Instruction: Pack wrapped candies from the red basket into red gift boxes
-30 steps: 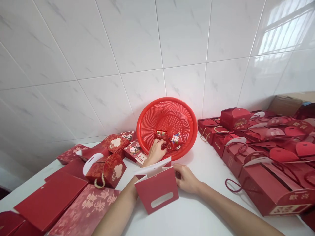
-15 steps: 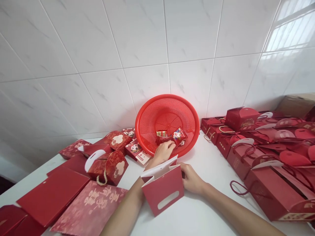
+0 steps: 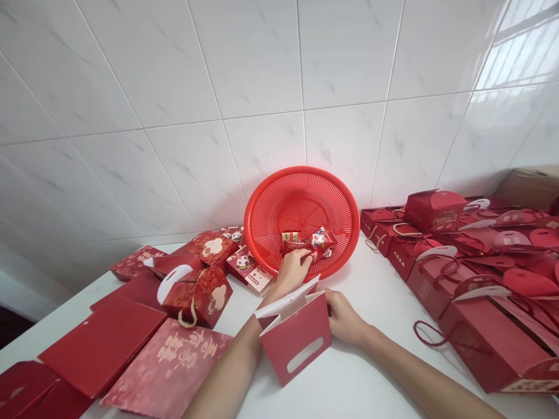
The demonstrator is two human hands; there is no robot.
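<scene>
My left hand (image 3: pixel 294 267) reaches over the near rim of a tilted red plastic basket (image 3: pixel 257 198), its fingers closed at a red-wrapped candy (image 3: pixel 311 255). Beside the fingertips lie a gold-and-red packet (image 3: pixel 290 236) and a patterned candy packet (image 3: pixel 322 238). My right hand (image 3: pixel 345 317) is closed on the right side of a red paper box (image 3: pixel 297 334), which stands with its top unfolded and a pale oval cutout facing me. My left forearm passes behind and left of this box. The tips of my right fingers are hidden behind it.
Folded red gift boxes (image 3: pixel 196 297), flat red cartons (image 3: pixel 105 337) and a pink printed sheet (image 3: pixel 170 364) lie on the left of the white table (image 3: pixel 362 384). Rows of red boxes with cord handles (image 3: pixel 493 331) fill the right. Behind is a tiled wall (image 3: pixel 262 70).
The whole view has shifted slightly, so everything appears a little further right. My left fingers have moved slightly among the candies; my right hand keeps its hold on the box.
</scene>
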